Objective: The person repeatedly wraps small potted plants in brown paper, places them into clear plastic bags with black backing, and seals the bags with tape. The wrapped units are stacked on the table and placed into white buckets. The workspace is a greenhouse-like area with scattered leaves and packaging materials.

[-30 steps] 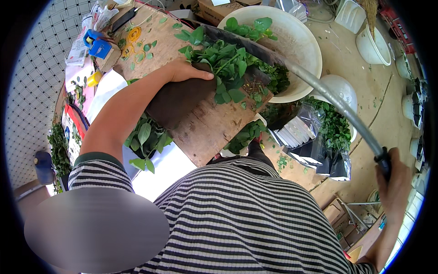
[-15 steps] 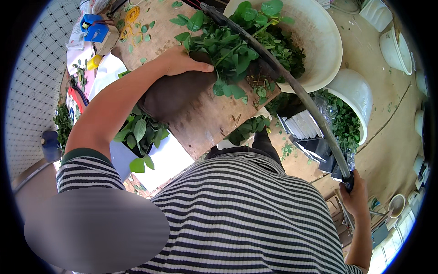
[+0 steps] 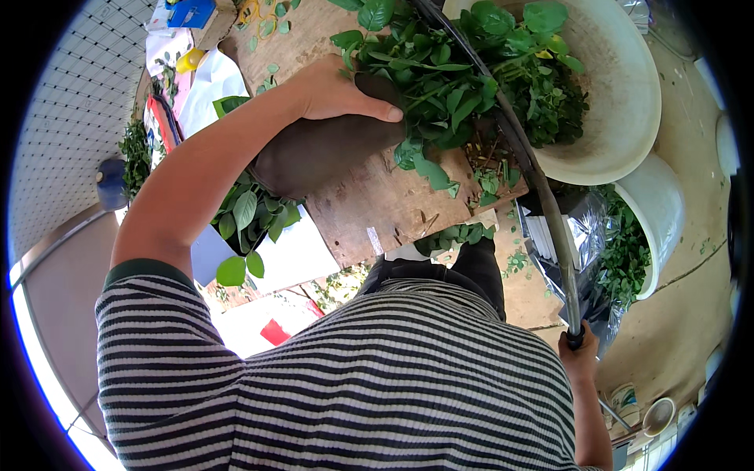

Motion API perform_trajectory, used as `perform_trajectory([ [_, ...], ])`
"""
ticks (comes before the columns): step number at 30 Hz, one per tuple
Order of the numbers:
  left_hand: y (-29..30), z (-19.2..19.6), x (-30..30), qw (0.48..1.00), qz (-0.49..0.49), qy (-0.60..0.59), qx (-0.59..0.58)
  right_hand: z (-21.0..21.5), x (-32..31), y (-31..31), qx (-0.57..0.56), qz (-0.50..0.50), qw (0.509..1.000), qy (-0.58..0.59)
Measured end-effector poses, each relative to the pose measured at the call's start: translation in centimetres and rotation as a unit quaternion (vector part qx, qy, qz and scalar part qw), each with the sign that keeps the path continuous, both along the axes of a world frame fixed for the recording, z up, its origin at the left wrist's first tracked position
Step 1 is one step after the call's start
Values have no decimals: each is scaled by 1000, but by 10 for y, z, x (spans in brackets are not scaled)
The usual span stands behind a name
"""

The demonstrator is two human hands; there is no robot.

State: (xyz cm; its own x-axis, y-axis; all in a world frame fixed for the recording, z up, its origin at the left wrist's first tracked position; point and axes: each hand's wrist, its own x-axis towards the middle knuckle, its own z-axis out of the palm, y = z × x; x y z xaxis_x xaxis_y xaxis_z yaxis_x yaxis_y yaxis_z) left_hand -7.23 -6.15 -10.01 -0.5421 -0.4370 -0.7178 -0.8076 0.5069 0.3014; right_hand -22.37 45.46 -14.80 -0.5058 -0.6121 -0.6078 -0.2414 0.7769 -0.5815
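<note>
My left hand (image 3: 345, 94) is closed around a bundle of leafy stems (image 3: 455, 86), lying on a wooden board. A dark brown, blurred covering (image 3: 330, 149) surrounds the bundle's near part; what lies inside is hidden. My thumb presses along its edge. Across the leaves runs a long grey metal lever arm (image 3: 528, 153). At its lower end, by my right side, my right hand (image 3: 580, 357) grips the black handle, the fingers partly hidden. The lever passes over the leafy end, beyond my left hand, but whether it touches the leaves I cannot tell.
A wide off-white tub (image 3: 620, 118) stands behind the lever. A white bucket with leafy stems (image 3: 660, 220) lies tipped at the right, beside silvery film (image 3: 589, 224). More leafy stems (image 3: 243, 216) hang at the board's left. A blue box (image 3: 192, 13) sits far left.
My right hand has drawn the lever's handle end inward and lower, closer to my body. The whole view has shifted, with the board and tub now farther right. My left hand keeps its hold.
</note>
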Motion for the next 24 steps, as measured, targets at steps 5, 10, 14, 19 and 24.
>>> perform_trajectory([
  [5, 4, -3, 3, 998, -20, -2, -56, -138, -2, -11, -24, -29, 998, -51],
  [10, 3, -6, 8, 997, -29, 38, -52, -142, -5, -8, -50, 0, 999, -6],
  [14, 12, 20, -7, 999, -21, -20, -33, -155, -9, 0, -55, 3, 998, -4],
  [19, 5, 63, 41, 993, 38, 62, 94, -118, -9, -19, 8, -3, 1000, -7],
  [24, 6, 105, 156, 913, 205, 186, 300, -58, -12, -62, -246, 17, 945, 216],
])
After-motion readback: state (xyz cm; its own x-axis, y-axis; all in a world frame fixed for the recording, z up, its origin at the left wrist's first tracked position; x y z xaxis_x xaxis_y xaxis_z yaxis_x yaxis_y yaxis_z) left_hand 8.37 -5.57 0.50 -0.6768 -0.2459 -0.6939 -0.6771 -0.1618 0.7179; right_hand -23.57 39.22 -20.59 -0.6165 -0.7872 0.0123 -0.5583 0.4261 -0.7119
